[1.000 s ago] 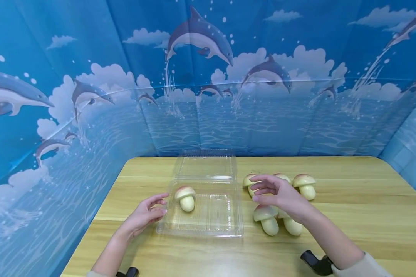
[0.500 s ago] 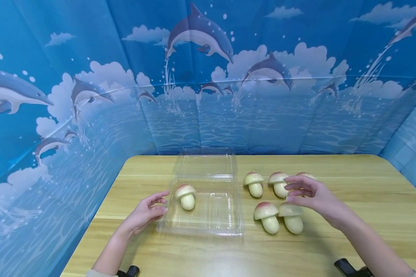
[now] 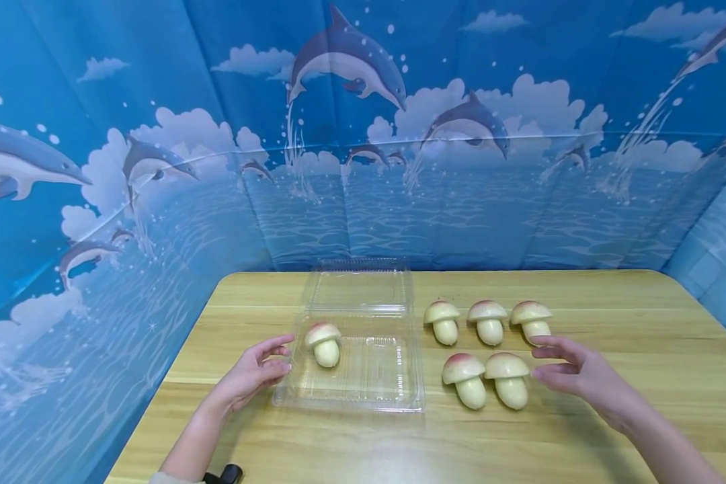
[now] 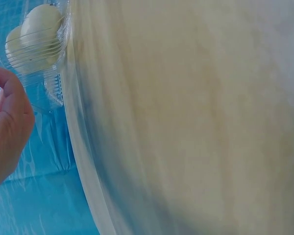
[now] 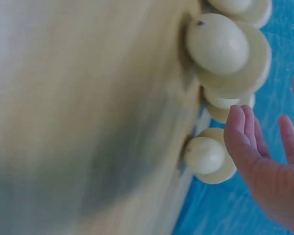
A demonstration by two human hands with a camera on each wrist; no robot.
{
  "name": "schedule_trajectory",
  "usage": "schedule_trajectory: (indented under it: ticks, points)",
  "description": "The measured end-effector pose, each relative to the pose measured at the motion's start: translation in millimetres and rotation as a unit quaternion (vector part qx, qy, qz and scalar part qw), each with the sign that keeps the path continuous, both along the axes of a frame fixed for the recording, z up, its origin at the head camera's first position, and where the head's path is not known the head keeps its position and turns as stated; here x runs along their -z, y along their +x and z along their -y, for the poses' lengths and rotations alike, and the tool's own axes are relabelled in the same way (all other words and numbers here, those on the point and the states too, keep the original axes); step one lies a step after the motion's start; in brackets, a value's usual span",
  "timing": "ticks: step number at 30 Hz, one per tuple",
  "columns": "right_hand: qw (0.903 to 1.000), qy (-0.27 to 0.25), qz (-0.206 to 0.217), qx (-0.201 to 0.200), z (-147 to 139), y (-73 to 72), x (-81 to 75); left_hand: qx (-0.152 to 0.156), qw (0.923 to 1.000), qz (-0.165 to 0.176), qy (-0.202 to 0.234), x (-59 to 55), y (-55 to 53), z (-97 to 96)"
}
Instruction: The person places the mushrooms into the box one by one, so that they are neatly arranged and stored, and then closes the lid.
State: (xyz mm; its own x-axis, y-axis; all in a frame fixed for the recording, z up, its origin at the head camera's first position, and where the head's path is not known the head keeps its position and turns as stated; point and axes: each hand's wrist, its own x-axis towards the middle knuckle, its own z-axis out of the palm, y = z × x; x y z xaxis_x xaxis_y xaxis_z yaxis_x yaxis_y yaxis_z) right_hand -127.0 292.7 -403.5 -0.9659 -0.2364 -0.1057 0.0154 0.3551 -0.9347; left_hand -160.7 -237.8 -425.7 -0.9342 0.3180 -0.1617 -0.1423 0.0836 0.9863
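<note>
A clear plastic clamshell box [image 3: 363, 396] lies with its lid folded back, a toy mushroom [image 3: 325, 346] inside at the left. At the box's left edge is my left hand [image 3: 248, 378], fingers loosely bent and holding nothing; whether it touches the box I cannot tell. My right hand [image 3: 589, 383] hovers just right of the front-right mushroom [image 3: 511, 383], thumb and fingers parted with nothing between them. Beside that stands another front mushroom [image 3: 468, 386]. Behind are the back-left [image 3: 444, 326], back-middle [image 3: 489, 326] and back-right mushroom [image 3: 531, 319]. The right wrist view shows the hand [image 5: 269, 171] near several mushrooms.
Everything rests on a wooden table [image 3: 641, 323]. A blue curtain [image 3: 520, 215] printed with dolphins hangs behind it and along the sides. The box lid [image 3: 359, 289] reaches toward the table's back edge. A black strap piece [image 3: 225, 474] sits by my left wrist.
My right hand has moved right and then nearer the front, from above the mushrooms to beside the front-right one, uncovering the back row. The left hand, box and mushrooms have not moved.
</note>
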Motion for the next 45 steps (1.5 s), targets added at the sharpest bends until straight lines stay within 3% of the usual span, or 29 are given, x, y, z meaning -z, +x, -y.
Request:
schedule_trajectory:
  ticks: [16, 28, 45]
  points:
    - [0.9969, -0.04, 0.068, -0.004, 7.5, 5.4, 30.9, -0.001, 1.0, 0.002, 0.004, -0.9, 3.1, -2.1]
    - [0.9954, -0.002, 0.094, 0.018, 18.3, 3.7, 27.8, -0.005, 0.9999, 0.009, 0.004, 1.0, 0.5, -2.1]
    - [0.9964, -0.002, 0.084, 0.003, 22.8, -3.5, 25.5, -0.002, 1.0, 0.002, -0.002, 1.8, -0.2, -0.1]
